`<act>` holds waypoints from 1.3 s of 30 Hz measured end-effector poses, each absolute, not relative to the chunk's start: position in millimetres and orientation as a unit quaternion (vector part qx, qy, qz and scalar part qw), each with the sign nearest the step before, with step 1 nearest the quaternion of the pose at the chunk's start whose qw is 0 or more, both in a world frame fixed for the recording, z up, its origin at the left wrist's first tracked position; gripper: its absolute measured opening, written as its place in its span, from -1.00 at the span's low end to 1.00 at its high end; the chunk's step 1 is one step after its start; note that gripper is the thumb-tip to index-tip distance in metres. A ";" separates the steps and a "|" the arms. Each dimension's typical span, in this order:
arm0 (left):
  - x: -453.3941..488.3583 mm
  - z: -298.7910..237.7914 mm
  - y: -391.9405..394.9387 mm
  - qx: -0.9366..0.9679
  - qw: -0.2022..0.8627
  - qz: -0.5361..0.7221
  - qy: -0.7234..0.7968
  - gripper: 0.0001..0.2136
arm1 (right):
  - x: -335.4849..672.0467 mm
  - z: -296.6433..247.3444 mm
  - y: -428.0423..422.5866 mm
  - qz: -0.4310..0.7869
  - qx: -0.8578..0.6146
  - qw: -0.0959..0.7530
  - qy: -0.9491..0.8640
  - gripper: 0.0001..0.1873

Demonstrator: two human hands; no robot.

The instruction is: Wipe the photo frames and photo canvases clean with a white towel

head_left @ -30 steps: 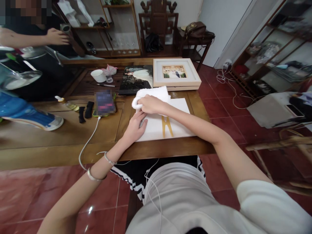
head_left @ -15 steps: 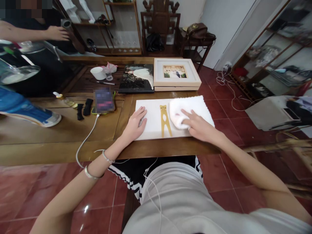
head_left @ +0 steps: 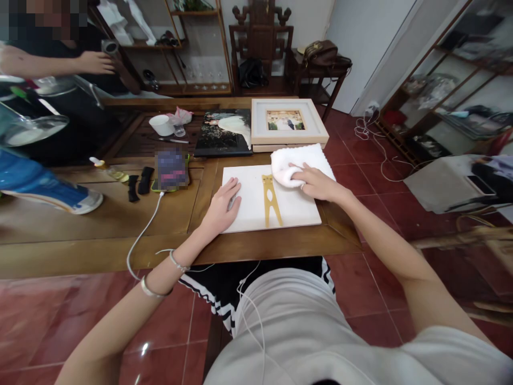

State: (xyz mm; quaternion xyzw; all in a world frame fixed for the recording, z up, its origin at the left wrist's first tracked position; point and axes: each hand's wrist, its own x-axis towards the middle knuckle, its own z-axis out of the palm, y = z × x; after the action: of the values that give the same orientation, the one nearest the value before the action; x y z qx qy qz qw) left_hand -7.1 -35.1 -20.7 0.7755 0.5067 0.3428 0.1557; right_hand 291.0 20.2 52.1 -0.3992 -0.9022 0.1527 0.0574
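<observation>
A white rectangular board (head_left: 248, 216) lies on the wooden table in front of me. My left hand (head_left: 225, 203) rests flat on its left end, fingers stretched and thumb apart. At the board's upper right, my right hand (head_left: 318, 182) grips a white fluffy towel (head_left: 298, 158), bunched under the fingers and spread out beyond the board's far right corner. Between the hands, a flat yellow piece (head_left: 268, 187) with a cat-like head, an oval hole and two long legs lies on the board.
Behind the board are a black photo panel (head_left: 212, 139) and a white picture frame (head_left: 260, 117). To the left are a phone (head_left: 172, 168) on a cable, a small dropper bottle (head_left: 114, 171), a blue-and-white package (head_left: 52, 187) and a white cup (head_left: 161, 125). Another person stands across the table.
My right hand has moved away from me and slightly left with the towel, uncovering the board's near right part. The left hand stays in place.
</observation>
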 end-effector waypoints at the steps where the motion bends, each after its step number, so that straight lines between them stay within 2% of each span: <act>1: -7.2 -20.4 -35.2 0.776 0.157 0.342 0.507 -0.59 | 290.0 50.4 26.7 0.149 -0.400 0.065 -0.902 -0.37; 7: -6.3 -19.4 -35.1 0.776 0.161 0.337 0.508 -0.58 | 292.3 58.7 -15.6 0.136 -0.399 0.034 -0.906 -0.43; 15: -5.1 -20.2 -34.7 0.777 0.157 0.336 0.509 -0.58 | 311.2 83.4 -120.2 0.219 -0.372 -0.010 -0.902 -0.58; 20: -6.4 -21.9 -33.9 0.778 0.161 0.338 0.505 -0.59 | 310.5 67.5 -94.9 0.234 -0.405 0.049 -0.883 -0.47; 27: -7.3 -22.1 -34.2 0.776 0.160 0.342 0.505 -0.58 | 249.0 43.9 -9.6 0.177 -0.460 0.117 -0.862 -0.43; 33: -8.1 -21.9 -33.9 0.777 0.159 0.343 0.503 -0.58 | 198.5 48.0 17.1 0.082 -0.390 0.038 -0.916 -0.47; 39: -7.3 -22.1 -33.8 0.778 0.153 0.345 0.502 -0.57 | 215.7 57.6 -41.8 0.034 -0.304 -0.044 -0.951 -0.52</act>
State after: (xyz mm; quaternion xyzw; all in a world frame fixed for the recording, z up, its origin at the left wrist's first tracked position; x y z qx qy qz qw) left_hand -7.3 -33.8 -22.1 0.7784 0.5021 0.3446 0.1525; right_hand 215.7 -41.8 57.6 -0.3039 -0.9511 0.0338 -0.0438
